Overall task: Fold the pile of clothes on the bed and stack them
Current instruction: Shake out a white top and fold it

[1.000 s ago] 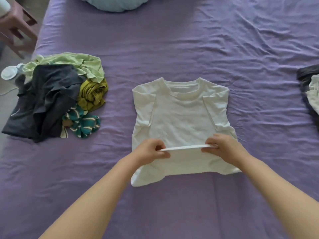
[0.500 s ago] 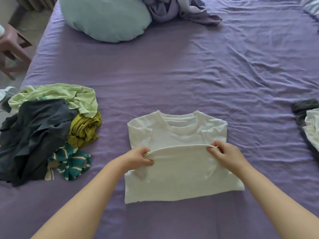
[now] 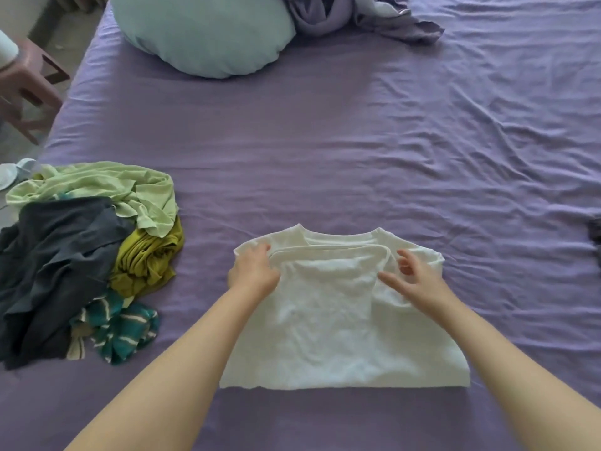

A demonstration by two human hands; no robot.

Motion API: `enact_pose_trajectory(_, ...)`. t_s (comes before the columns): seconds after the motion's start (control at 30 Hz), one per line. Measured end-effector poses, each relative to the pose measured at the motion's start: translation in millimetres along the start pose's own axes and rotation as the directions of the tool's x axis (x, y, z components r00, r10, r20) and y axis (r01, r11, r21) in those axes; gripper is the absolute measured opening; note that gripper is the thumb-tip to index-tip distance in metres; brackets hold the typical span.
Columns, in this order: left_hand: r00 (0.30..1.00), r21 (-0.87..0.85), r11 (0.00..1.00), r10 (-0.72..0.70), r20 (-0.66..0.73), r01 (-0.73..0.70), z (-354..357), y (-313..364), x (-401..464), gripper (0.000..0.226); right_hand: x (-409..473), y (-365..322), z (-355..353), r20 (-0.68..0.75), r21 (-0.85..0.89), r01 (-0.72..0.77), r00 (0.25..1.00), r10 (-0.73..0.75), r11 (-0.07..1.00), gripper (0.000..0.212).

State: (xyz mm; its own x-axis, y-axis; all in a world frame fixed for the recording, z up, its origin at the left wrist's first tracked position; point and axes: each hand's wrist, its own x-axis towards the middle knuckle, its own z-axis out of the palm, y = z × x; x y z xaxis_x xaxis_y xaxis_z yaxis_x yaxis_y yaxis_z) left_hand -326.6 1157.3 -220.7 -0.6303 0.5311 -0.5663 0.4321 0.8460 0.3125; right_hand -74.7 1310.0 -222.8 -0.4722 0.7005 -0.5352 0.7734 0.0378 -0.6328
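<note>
A white T-shirt (image 3: 328, 320) lies folded in half on the purple bed sheet (image 3: 357, 157), its hem brought up close to the collar. My left hand (image 3: 255, 271) rests on the shirt's upper left corner, fingers on the folded hem. My right hand (image 3: 413, 278) hovers over the upper right corner with fingers spread and nothing between them. A pile of unfolded clothes (image 3: 81, 255) sits at the left: a dark grey garment, a light green one, an olive one and a teal striped one.
A pale blue pillow (image 3: 201, 30) and a bunched purple blanket (image 3: 351, 14) lie at the head of the bed. A dark garment (image 3: 595, 229) shows at the right edge. A pink stool (image 3: 26, 83) stands beside the bed at left.
Both hands carried the shirt's hem up from its middle to near the collar, folding it in half. The right hand let go of the hem and opened.
</note>
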Motion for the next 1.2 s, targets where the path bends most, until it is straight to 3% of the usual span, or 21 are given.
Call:
enact_pose_trajectory(0.1,0.996,0.186,0.981,0.049,0.078,-0.063,13,-2,-2,0.100,-12,22,6,0.078,-0.249,0.191,0.981,-0.177,0.949,0.107)
enact_pose_trajectory(0.17,0.987,0.319,0.936,0.121,0.103,-0.148,20,-7,-5,0.109,-16,31,11,0.068,-0.343,0.249,0.968,-0.241,0.905,0.100)
enact_pose_trajectory(0.3,0.973,0.278,0.939,0.225,-0.058,-0.201,15,-16,-2,0.076,-10,30,11,-0.228,-0.254,0.211,0.935,-0.270,0.944,0.046)
enact_pose_trajectory(0.4,0.931,0.170,0.960,0.263,-0.254,-0.224,2,-17,0,0.052,-1,21,-3,-0.419,0.002,0.139,0.899,-0.125,0.990,0.016)
enact_pose_trajectory(0.47,0.907,0.142,0.968,0.246,-0.343,-0.209,-7,-14,5,0.036,5,19,-14,-0.469,0.183,0.104,0.883,-0.007,0.978,0.015)
enact_pose_trajectory(0.57,0.896,0.103,0.981,0.193,-0.400,-0.165,-16,-7,15,0.027,14,23,-23,-0.501,0.261,0.079,0.863,0.065,0.962,0.027)
enact_pose_trajectory(0.63,0.903,0.136,0.983,0.167,-0.395,-0.122,-19,-2,20,0.029,20,24,-26,-0.518,0.292,0.043,0.847,0.120,0.956,0.007)
enact_pose_trajectory(0.67,0.911,0.214,0.973,0.167,-0.377,-0.090,-17,-1,22,0.034,22,24,-26,-0.501,0.288,-0.004,0.852,0.154,0.958,0.013)
enact_pose_trajectory(0.77,0.905,0.389,0.919,0.216,-0.366,-0.062,-2,12,18,0.056,24,32,-21,-0.435,0.175,-0.141,0.877,0.205,0.974,0.058)
enact_pose_trajectory(0.83,0.859,0.419,0.887,0.360,-0.364,-0.194,18,31,3,0.061,18,36,-15,-0.452,0.113,-0.157,0.871,0.192,0.981,0.068)
enact_pose_trajectory(0.9,0.755,0.474,0.781,0.580,-0.306,-0.408,46,46,-14,0.062,9,41,-9,-0.454,0.108,-0.163,0.869,0.195,0.981,0.070)
enact_pose_trajectory(0.97,0.714,0.531,0.658,0.687,-0.135,-0.533,77,58,-32,0.062,-2,45,-4,-0.431,0.092,-0.189,0.877,0.210,0.978,0.069)
enact_pose_trajectory(1.1,0.772,0.545,0.592,0.610,0.178,-0.594,123,71,-38,0.077,-26,57,7,-0.374,0.042,-0.229,0.899,0.228,0.973,0.066)
enact_pose_trajectory(1.2,0.809,0.561,0.600,0.528,0.258,-0.570,132,74,-31,0.076,-38,64,7,-0.306,0.043,-0.217,0.926,0.219,0.975,0.047)
